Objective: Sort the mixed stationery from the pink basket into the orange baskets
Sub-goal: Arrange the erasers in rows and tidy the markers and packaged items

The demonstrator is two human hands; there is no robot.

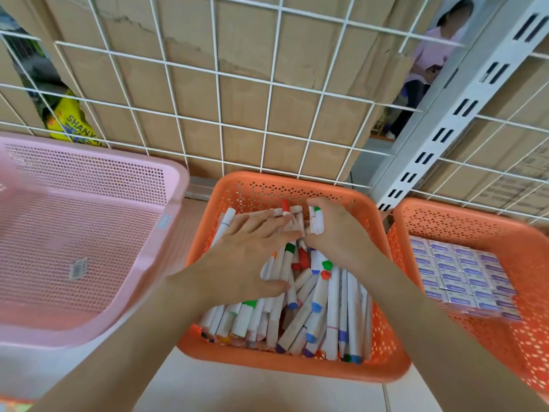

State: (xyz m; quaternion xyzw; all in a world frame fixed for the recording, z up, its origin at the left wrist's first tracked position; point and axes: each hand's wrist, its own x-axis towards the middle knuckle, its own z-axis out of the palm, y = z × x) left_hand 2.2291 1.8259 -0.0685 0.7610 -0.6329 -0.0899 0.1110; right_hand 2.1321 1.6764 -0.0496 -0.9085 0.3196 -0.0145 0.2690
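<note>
Wire grid (267,99) behind. Left hand (237,257) lying flat, fingers straight, on markers (326,307) in middle orange basket (285,370); right hand (338,230) gripping green-capped marker (317,221).

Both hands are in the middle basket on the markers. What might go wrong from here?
1. The markers lie heaped and crosswise in the middle orange basket; the flat left hand pressing on them may roll some over the rim.
2. The right hand grips a green-capped marker near the far wall; a slip may drop it outside.
3. The right forearm passes close to the right orange basket; it may nudge the small boxes.
</note>
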